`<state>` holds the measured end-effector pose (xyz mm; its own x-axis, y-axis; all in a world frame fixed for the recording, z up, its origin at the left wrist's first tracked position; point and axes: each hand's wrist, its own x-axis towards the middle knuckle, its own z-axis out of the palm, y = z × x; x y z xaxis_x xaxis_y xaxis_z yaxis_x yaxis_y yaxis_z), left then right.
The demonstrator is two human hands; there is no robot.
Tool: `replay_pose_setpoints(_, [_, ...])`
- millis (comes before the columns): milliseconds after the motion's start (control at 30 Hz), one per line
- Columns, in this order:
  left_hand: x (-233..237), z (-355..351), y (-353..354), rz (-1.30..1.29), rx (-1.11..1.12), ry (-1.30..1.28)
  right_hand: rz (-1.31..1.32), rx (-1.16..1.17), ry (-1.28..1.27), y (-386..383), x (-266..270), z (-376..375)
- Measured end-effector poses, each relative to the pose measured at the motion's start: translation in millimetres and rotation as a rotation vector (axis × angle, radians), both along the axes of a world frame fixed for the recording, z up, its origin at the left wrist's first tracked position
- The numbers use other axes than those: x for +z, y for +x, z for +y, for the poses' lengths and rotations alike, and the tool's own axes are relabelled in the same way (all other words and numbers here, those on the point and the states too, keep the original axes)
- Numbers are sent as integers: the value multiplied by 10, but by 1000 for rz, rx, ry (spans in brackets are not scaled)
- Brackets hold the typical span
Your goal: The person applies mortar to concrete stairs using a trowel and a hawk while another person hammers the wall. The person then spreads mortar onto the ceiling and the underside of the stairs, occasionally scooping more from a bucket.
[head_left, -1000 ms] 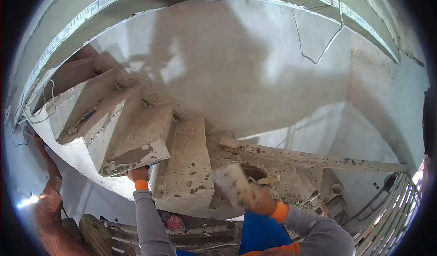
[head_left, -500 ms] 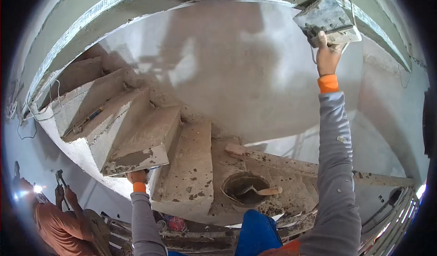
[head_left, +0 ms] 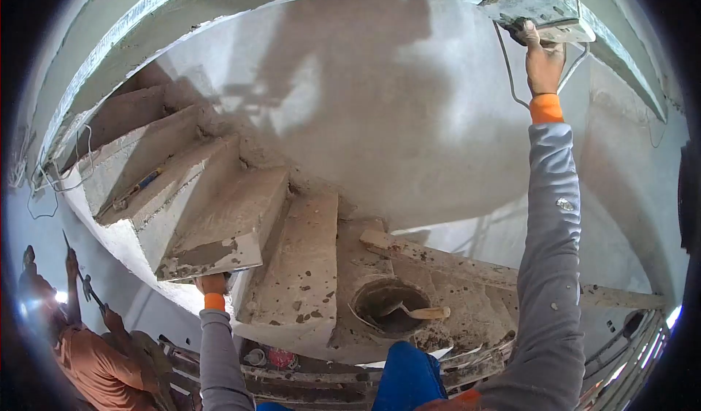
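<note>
I have a pale rectangular flat float (head_left: 566, 31) up at the right end of the curved grey concrete beam (head_left: 146, 46), my right grip (head_left: 545, 64) closed on it from below, thumb lying up along its near edge; the fingers behind are mostly hidden. I judge that I hold it this way to lay its grey upper face along the beam, at full reach. A bent pale metal rod (head_left: 573, 70) hangs just beside and behind my wrist. My left grip (head_left: 212, 283) is low, tucked under the edge of a pale flat slab smeared with dark wet mortar (head_left: 212, 256); I cannot tell how far its fingers are curled, though it looks like support from beneath. Beside that climb the dusty concrete steps (head_left: 299, 258), and before my knee stands a round mortar-crusted bucket (head_left: 380, 294), a wooden-handled trowel (head_left: 429, 313) leaning in it, probably to keep the handle within reach. Smooth grey wall (head_left: 350, 119) spreads between my arms, seemingly my widest room to move. The tighter edges are the beam's lip above, the long spattered plank (head_left: 445, 261) passing behind my right sleeve, and, at far left, a co-worker in a rust-coloured shirt (head_left: 102, 363) holding a hammer (head_left: 89, 288).
</note>
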<state>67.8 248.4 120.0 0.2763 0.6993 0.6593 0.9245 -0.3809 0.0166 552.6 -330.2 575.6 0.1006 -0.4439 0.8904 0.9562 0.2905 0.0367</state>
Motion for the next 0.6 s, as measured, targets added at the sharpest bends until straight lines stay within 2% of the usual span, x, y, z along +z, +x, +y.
replay_pose_setpoints(67, [50,-117,-6,-55,-38,-13,-42,65,8,-82,8,19])
replay_pose_setpoints(200, [78,-138,12,-56,-27,-37,-46,3,-53,49,48,-21])
replay_pose_setpoints(300, [552,-835,82,-226,22,-145,-52,-26,-51,77,79,-25])
replay_pose_setpoints(400, [524,-752,80,-331,7,-218,-55,-75,-35,20,88,-26])
replay_pose_setpoints(500, [-110,174,-50,-86,-20,-70,-32,-91,-56,6,64,-37])
replay_pose_setpoints(600, [58,-184,22,-48,51,54,14,-96,-135,56,17,-152])
